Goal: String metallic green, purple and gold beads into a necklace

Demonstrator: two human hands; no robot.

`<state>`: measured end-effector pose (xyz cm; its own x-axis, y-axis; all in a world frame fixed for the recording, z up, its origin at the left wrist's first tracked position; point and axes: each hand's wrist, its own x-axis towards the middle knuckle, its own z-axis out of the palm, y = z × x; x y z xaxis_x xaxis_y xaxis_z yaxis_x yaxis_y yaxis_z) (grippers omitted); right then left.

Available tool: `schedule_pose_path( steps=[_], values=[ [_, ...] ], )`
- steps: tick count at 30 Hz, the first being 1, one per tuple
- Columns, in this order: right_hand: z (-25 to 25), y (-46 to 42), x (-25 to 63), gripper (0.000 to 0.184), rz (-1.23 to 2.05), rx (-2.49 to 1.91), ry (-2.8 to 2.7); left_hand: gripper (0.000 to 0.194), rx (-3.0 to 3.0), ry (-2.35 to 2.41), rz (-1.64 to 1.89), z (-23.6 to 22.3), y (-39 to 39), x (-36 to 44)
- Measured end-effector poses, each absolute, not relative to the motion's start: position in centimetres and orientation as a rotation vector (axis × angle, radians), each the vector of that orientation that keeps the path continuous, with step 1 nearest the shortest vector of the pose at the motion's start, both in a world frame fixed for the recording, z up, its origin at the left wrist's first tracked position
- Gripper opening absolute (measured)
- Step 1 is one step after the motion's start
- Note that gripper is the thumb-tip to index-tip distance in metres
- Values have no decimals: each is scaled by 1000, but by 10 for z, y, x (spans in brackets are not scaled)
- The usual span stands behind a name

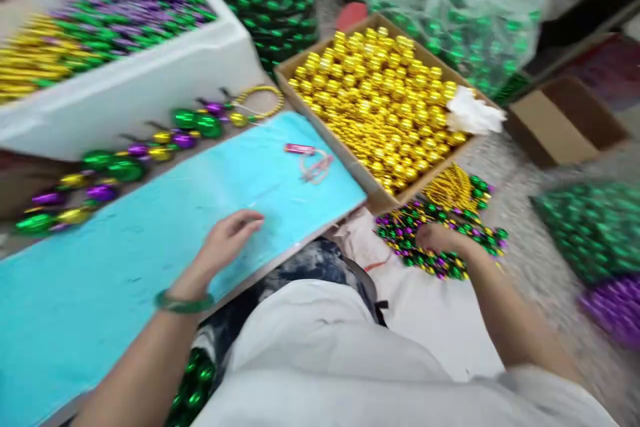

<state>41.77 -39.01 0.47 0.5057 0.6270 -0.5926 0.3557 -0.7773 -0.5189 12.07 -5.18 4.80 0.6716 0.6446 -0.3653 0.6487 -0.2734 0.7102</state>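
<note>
My left hand (231, 237), a green bangle (184, 302) at its wrist, hovers over or rests on the light-blue tabletop (150, 240). Its fingers are partly bent, thumb apart, and nothing shows in them. Low on the right, my right hand (436, 237) reaches into a pile of green, purple and gold bead strands (457, 260) on white cloth; its fingertips are blurred and partly hidden among the beads. Near the table's far corner lie a small red-pink item (299, 149) and a pale looped cord (316, 168). A garland of large beads (125, 168) runs along the table's far edge.
A cardboard box (345, 153) of gold beads stands beyond the table's right end. At the back left is a white foam box (200, 57) with coloured beads. Further right are an open carton (555, 123), a bag of green beads (595, 227) and purple beads (615, 307).
</note>
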Motion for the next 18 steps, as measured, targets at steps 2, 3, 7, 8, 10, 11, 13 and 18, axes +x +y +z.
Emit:
schedule_pose_path(
  steps=[2, 3, 7, 8, 10, 11, 13, 18],
  values=[
    [11, -362, 385, 10, 1399, -2219, -1052, 37, 2001, 1030, 120, 36, -43, 107],
    [15, -344, 369, 12, 1510, -2053, -1189, 37, 2008, 1066, 169, 31, -39, 100],
    [30, -248, 322, 22, 1020, -1903, -1508, 31, 2068, 1201, 355, 23, -27, 72],
    [33, -219, 313, 22, 874, -1891, -1547, 29, 2090, 1219, 385, 23, -26, 65],
    [35, -162, 296, 22, 710, -1843, -1675, 28, 2115, 1250, 429, 24, -26, 50],
    [36, -135, 288, 23, 668, -1829, -1760, 27, 2116, 1262, 453, 23, -27, 42],
    [36, -87, 271, 26, 607, -1850, -1950, 26, 2116, 1297, 519, 17, -30, 24],
    [29, -18, 239, 31, 549, -1917, -2357, 22, 2262, 1395, 741, -12, -42, -17]
  ],
)
